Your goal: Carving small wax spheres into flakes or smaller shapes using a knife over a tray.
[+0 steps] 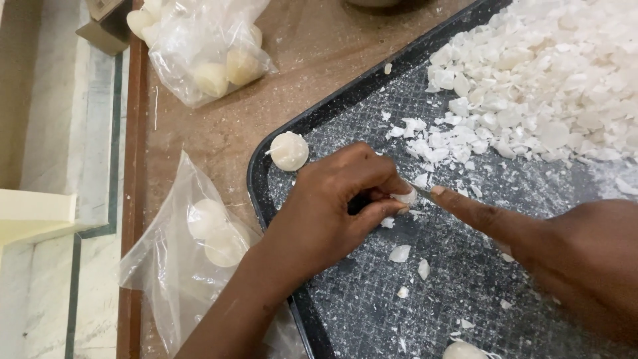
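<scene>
The left hand comes in from the lower left on a bare forearm, its back turned up and its fingers curled inward, with thumb and fingertips pinched together at the right side of the fist. The right hand reaches in from the right edge, largely out of view past the wrist, with one finger stretched straight out. That fingertip meets the left hand's pinched fingertips.

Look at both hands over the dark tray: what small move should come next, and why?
Probably press the right hand's fingertip against the small white piece pinched in the left hand, flaking it off. The fingertip already touches it, and white flakes lie heaped on the tray.
</scene>
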